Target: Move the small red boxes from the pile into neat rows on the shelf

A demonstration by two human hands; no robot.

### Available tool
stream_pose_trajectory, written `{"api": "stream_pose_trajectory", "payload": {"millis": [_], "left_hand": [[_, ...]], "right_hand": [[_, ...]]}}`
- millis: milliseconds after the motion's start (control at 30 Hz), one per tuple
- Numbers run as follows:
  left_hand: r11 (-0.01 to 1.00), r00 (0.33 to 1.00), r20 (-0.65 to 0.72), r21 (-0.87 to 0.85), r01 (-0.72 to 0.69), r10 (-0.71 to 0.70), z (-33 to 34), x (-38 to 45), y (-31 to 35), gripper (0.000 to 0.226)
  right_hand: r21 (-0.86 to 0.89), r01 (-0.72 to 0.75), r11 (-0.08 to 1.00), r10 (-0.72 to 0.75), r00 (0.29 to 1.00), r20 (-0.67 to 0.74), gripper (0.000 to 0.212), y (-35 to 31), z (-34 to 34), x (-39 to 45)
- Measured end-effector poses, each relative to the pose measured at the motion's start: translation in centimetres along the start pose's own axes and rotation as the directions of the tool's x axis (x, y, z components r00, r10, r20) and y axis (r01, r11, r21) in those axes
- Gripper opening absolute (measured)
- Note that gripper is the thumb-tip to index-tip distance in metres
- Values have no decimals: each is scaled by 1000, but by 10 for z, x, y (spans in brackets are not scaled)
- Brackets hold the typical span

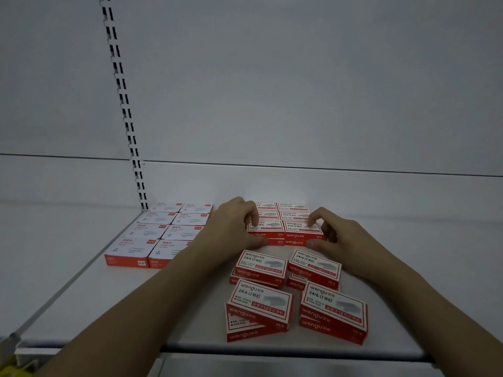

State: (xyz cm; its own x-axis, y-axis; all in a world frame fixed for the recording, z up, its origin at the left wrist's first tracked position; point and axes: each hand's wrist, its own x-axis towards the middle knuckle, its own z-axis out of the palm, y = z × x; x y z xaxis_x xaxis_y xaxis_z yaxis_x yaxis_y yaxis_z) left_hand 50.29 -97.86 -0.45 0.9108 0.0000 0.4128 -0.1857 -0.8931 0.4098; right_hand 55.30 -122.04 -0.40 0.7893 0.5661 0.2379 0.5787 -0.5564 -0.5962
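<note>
Nearest you, in the lower centre of the frame, the pile [295, 295] of small red boxes lies loose on the white shelf [114, 300], in four rough, skewed stacks; each white top reads "wengu" and "24/6", with Chinese characters beside it, and a red band carries a "12". Just beyond the pile your two hands work the front of the neat rows [283, 221]. Your left hand [234, 227] pinches the front left box [265, 231], fingers curled over its top and thumb on its front face; your right hand [334, 235] grips the front right box [303, 232] the same way. Both boxes lie with their long axis across the frame, labels facing you. The pile sits just behind your wrists, roughly as near to one hand as the other, so the next pick probably means drawing a hand back towards you. Further left, a separate block of red-and-white boxes [163, 232] reads "PAPER CLIPS". Behind it a slotted upright [122, 104] climbs the back panel.
</note>
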Motion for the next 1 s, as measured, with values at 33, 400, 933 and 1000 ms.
{"api": "stream_pose_trajectory", "payload": {"millis": [33, 400, 933, 1000], "left_hand": [[1000, 1000, -3, 1, -2, 2, 0, 1, 0, 34], [981, 995, -90, -188, -58, 42, -21, -7, 9, 26], [957, 878, 469, -286, 49, 95, -64, -51, 19, 30], [967, 897, 436, -252, 43, 73, -61, -50, 21, 31]], "right_hand": [[5, -3, 1000, 3, 1000, 3, 21, 0, 1, 1], [222, -53, 974, 110, 961, -253, 17, 7, -8, -3], [-304, -232, 924, 363, 783, 505, 38, -94, -28, -2], [-324, -225, 919, 371, 772, 516, 40, -97, -25, 4]]}}
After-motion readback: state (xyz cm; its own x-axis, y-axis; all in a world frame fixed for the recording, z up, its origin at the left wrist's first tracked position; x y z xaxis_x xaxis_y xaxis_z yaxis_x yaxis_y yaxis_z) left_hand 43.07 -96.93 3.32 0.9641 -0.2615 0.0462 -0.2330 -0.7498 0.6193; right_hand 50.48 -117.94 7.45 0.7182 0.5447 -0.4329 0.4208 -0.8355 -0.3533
